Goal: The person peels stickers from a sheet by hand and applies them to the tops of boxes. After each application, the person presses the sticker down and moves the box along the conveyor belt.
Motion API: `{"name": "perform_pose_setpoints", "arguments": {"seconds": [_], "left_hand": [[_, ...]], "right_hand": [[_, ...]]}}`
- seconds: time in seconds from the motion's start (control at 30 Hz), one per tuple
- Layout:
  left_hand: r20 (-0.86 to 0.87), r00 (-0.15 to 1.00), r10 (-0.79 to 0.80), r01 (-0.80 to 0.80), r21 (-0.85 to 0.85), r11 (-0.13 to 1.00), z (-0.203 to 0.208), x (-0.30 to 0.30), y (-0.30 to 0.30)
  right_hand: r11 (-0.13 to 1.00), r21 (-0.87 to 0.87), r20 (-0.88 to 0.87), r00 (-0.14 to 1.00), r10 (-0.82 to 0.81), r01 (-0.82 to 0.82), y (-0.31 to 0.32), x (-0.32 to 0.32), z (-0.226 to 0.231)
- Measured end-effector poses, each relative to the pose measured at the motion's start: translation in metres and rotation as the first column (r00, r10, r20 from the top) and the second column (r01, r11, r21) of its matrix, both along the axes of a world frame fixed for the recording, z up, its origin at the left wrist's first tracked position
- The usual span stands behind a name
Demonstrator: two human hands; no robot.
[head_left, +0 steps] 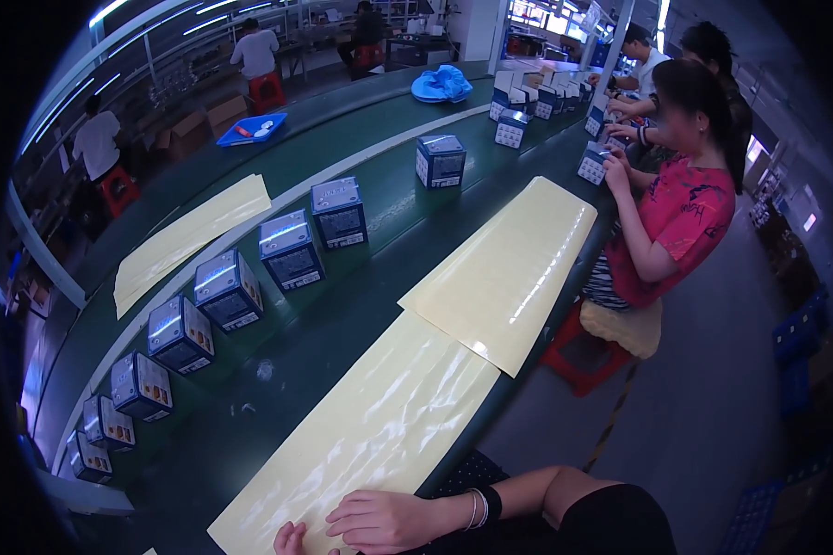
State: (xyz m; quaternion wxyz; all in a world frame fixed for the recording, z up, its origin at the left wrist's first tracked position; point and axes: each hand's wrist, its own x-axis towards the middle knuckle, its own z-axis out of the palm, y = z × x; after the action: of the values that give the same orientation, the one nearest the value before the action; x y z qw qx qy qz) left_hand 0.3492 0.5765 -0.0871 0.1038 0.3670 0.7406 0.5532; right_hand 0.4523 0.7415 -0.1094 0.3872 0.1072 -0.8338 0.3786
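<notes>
My right hand (379,520) reaches in from the lower right, its fingers stretched forward and slightly bent over the near end of a glossy pale-yellow sheet (389,398). Nothing shows in its grasp. Just left of it, my left hand (290,538) is mostly cut off by the lower edge; only a few curled fingers show, and whatever they may hold is hidden. Another stack of pale-yellow sheets (509,268) overlaps the far end of the first one. A curved row of blue-and-white boxes, among them a box (230,289), stands to the left and ahead.
A green conveyor belt (389,199) curves past on the left. Beyond it lie more yellow sheets (194,236), a blue tray (252,129) and a blue cloth bundle (442,85). On the right, a person in a pink shirt (685,222) handles a box (593,163) beside other workers.
</notes>
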Motion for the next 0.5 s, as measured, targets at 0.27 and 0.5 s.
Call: {"name": "perform_pose_setpoints", "arguments": {"seconds": [0.27,0.5], "left_hand": [[-0.019,0.989,-0.145,0.146,0.026,0.989,-0.005,-0.002,0.002],[0.066,0.993,-0.095,0.091,0.057,0.994,-0.005,-0.002,0.004]], "right_hand": [[0.999,0.054,0.085,0.996,-0.004,0.000,0.011,0.009,0.001],[0.998,0.009,0.038,0.997,-0.061,0.060,0.016,0.014,0.000]]}}
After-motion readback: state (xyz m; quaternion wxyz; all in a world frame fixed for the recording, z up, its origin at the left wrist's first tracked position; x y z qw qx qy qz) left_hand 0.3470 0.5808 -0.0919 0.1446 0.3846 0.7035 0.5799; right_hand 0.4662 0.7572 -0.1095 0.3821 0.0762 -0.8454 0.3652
